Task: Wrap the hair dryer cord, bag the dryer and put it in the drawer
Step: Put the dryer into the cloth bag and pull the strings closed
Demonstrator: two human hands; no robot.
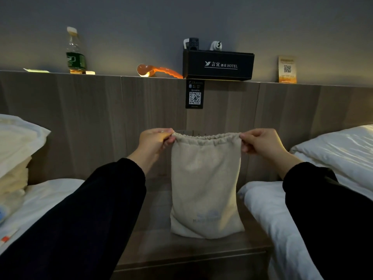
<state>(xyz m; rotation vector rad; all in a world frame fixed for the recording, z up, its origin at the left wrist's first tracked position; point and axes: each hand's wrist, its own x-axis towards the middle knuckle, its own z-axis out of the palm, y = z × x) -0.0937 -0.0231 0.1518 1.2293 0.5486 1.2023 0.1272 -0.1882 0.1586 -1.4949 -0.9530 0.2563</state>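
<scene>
Above the table [161,249] our left hand [155,142] and right hand [260,142] pinch the mouth of the bag [203,188]; we should pull evenly sideways

On the ledge [113,74] we note a bottle [75,51], an orange curved tool [159,71], a black box [218,64] and a QR card [287,69]. White pillow left [18,136], another right [339,150].

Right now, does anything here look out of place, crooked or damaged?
Nothing stands out. The bag hangs straight and level, pinched at its top corners by the left hand and right hand; the bottle stands upright.
</scene>
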